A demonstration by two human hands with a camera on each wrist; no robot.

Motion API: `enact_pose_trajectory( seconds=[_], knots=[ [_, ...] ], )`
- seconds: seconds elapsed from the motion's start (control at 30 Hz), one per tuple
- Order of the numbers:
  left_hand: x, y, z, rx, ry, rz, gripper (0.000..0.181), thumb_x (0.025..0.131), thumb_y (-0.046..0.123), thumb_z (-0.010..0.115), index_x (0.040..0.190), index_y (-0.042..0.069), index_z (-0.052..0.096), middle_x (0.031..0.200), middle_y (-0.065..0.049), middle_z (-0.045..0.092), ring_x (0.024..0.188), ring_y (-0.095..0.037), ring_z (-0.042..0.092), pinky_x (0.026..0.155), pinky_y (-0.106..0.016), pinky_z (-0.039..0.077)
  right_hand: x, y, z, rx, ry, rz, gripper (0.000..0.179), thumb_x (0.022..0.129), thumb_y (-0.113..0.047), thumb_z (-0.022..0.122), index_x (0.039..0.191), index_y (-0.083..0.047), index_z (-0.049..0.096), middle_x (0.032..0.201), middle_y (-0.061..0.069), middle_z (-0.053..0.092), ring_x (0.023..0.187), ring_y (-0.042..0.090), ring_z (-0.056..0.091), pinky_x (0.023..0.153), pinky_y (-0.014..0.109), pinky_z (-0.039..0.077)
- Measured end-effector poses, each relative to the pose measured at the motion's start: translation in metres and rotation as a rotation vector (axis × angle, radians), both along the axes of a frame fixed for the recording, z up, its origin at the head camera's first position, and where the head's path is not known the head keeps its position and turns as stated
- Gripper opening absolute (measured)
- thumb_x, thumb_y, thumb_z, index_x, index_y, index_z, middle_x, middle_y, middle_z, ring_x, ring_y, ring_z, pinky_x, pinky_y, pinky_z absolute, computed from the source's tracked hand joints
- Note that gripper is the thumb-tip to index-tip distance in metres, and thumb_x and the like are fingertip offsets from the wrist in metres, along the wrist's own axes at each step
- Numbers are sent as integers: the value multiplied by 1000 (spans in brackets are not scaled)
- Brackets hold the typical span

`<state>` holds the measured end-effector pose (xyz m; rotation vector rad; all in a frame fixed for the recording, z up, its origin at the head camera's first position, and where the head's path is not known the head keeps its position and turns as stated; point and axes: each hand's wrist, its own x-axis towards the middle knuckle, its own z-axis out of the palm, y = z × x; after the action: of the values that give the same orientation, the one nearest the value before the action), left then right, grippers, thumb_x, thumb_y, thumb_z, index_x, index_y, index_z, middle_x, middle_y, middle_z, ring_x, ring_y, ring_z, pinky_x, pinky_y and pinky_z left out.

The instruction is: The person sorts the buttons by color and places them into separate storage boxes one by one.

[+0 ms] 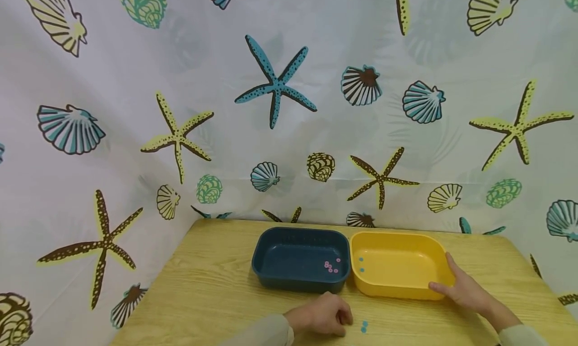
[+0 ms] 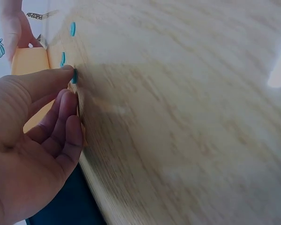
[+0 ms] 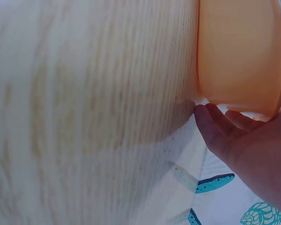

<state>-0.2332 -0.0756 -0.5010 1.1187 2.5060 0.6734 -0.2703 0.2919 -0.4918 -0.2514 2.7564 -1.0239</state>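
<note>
Over the table near the front my left hand has its fingers bent. In the left wrist view a small blue disc sits at the thumb tip, pinched there, with the index fingertip hidden. More blue discs lie on the wood just right of this hand. My right hand grips the right end of a yellow tub, thumb in front and fingers along the side. Two blue discs are inside that tub, by its left wall.
Against the yellow tub's left side stands a dark blue tub, with several small pink discs at its right end. Both stand on a wooden table. Behind hangs a white curtain printed with shells and starfish.
</note>
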Motion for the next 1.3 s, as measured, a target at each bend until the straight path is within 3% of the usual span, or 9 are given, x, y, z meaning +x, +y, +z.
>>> enact_pose_trajectory(
  seconds=[0.2, 0.57, 0.83, 1.3],
  knots=[
    [0, -1, -3, -1, 68, -54, 6, 80, 9, 74, 82, 14, 73, 70, 18, 57, 63, 10, 49, 59, -8, 41, -1, 0, 0, 1, -11, -7, 110, 88, -44, 64, 142, 15, -11, 141, 45, 4, 128, 60, 14, 101, 65, 16],
    [2, -4, 2, -14, 91, -74, 4, 83, 11, 74, 82, 15, 75, 72, 18, 62, 64, 12, 50, 60, -7, 41, 0, 1, -1, 18, -13, 4, 109, 89, -45, 62, 142, 14, -12, 142, 45, 4, 128, 60, 17, 100, 64, 18],
    [1, -6, 1, -23, 81, -89, 6, 83, 9, 73, 85, 14, 75, 76, 15, 65, 66, 12, 51, 61, -7, 41, 0, 0, 0, 7, -34, -4, 111, 89, -46, 63, 142, 13, -13, 142, 44, 3, 128, 60, 16, 101, 65, 17],
    [2, -7, 2, -33, 20, -57, 7, 82, 8, 73, 78, 13, 69, 66, 17, 54, 59, 7, 48, 57, -10, 41, 0, -1, -1, 27, -6, 7, 108, 89, -43, 63, 142, 15, -12, 140, 47, 4, 126, 62, 15, 100, 66, 17]
  ],
)
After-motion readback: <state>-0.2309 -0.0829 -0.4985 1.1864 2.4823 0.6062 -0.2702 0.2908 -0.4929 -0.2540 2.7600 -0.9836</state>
